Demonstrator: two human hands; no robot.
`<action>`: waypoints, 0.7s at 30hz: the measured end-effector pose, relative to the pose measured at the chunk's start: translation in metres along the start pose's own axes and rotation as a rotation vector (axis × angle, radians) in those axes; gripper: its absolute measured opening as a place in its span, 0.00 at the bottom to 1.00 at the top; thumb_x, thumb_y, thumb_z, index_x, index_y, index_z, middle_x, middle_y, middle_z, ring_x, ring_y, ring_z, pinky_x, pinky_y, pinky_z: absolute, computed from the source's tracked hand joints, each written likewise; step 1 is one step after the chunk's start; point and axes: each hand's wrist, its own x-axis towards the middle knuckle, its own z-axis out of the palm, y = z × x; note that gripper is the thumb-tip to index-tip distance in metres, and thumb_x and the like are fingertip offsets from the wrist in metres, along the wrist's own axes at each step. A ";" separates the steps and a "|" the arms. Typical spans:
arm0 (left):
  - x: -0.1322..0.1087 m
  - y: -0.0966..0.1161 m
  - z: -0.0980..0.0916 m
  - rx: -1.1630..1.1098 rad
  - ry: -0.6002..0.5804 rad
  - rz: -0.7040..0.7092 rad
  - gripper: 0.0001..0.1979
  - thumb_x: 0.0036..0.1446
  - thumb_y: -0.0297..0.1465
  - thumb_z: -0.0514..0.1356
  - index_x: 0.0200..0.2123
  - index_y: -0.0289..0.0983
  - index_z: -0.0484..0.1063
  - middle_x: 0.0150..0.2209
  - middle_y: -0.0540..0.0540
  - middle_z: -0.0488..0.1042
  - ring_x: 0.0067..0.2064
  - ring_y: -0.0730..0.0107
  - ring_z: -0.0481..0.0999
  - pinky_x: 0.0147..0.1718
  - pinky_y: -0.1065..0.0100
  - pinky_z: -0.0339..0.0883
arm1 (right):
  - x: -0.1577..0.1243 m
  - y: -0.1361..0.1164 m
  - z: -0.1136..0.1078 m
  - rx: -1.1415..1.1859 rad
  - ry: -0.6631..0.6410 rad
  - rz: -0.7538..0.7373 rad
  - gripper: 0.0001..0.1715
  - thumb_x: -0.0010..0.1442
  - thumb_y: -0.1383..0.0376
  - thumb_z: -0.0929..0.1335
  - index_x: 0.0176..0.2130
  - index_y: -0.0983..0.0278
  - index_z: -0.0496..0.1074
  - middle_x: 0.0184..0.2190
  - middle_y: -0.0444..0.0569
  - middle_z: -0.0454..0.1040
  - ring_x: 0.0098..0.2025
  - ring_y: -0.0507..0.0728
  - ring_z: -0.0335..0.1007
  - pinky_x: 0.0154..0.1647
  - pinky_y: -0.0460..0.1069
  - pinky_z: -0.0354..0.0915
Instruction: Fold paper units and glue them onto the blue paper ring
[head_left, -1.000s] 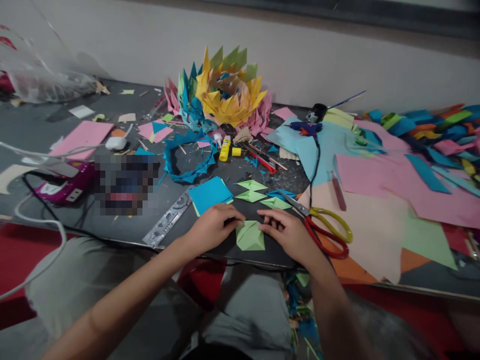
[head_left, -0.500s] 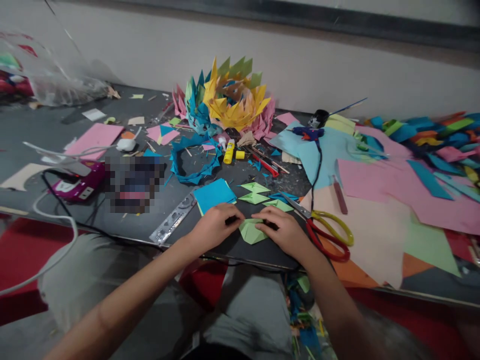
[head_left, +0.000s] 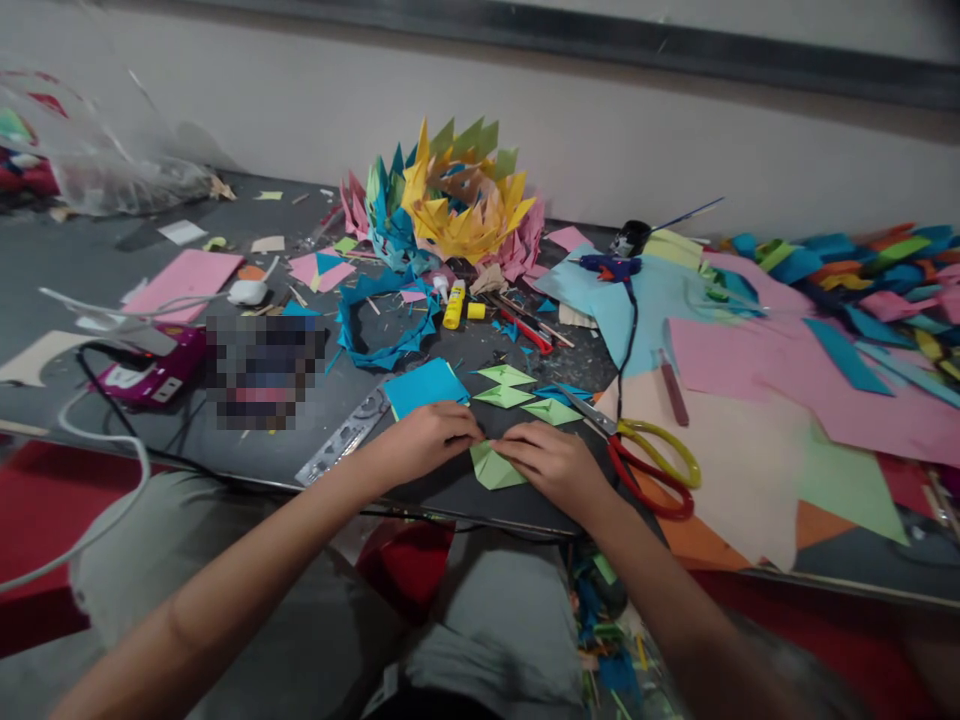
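Note:
A partly folded light green paper lies at the table's front edge between my hands. My left hand pinches its upper left corner. Across its upper right part lie the fingers of my right hand, pressed together on the fold. Just beyond are several folded green paper pieces and a folded blue piece. A stack of blue paper squares sits behind my left hand, beside a clear ruler. Scissors with red and yellow handles rest right of my right hand.
Paper crowns in several colours stand at the back, with a blue paper ring nearer. A yellow glue stick, a glue gun and coloured sheets lie around. Cables run past a purple box at left.
My right hand has slid left over the green paper, its fingers now nearer my left hand and covering more of the upper edge. The whole view has shifted slightly.

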 end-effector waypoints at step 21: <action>-0.013 0.004 -0.009 0.462 -0.108 0.102 0.11 0.59 0.28 0.51 0.41 0.37 0.71 0.40 0.44 0.70 0.41 0.68 0.69 0.40 0.68 0.63 | 0.004 0.008 -0.001 -0.051 -0.077 -0.197 0.16 0.62 0.68 0.58 0.41 0.63 0.73 0.41 0.50 0.74 0.41 0.55 0.66 0.40 0.49 0.64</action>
